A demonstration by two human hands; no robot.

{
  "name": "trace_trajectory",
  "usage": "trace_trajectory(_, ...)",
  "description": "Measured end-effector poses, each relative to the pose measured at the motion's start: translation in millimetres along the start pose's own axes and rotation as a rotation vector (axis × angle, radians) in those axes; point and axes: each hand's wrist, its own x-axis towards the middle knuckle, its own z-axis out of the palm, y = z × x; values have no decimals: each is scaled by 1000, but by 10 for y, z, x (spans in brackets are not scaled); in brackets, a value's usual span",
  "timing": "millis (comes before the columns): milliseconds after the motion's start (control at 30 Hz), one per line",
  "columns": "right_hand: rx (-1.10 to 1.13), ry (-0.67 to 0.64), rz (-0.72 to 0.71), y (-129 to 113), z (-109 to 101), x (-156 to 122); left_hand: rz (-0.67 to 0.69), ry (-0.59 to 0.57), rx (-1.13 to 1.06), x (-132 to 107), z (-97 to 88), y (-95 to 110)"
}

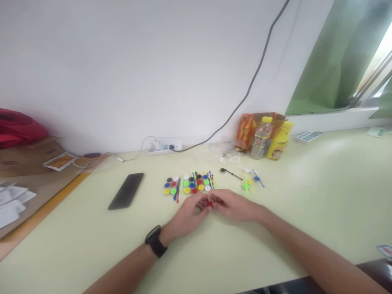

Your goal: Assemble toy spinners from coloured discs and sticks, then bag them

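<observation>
My left hand [191,210] and my right hand [234,204] meet at the middle of the table, their fingertips closed around a small red plastic piece [210,203]. Fingers cover most of that piece, so its full shape is hidden. Just beyond the hands sit several small round pieces with coloured tops [187,190], in rows. Thin plastic arrows [178,191] in blue, red, white and green lie among them. To the right are a black arrow [232,174] with a round base, a blue arrow [259,181] and a green round piece with an arrow [246,186].
A black phone [126,191] lies to the left. Along the wall are a power strip [161,150], clear plastic wrap [226,153], a clear bottle [261,138], a yellow bottle [279,141] and a red-yellow bag [245,130]. Cardboard [29,163] is at far left.
</observation>
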Motion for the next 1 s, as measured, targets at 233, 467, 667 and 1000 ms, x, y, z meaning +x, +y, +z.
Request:
trace_trajectory(233,115,-16,26,65,30,18,5,-3,-8,-1,8,8)
trace_trajectory(467,132,-21,26,47,24,13,-4,-2,-4,6,1,29)
trace_trajectory(667,114,-30,35,5,5,12,2,-4,-3,-1,6,16)
trace_trajectory(1000,38,-49,37,-19,-12,-1,12,-8,3,12,6,31)
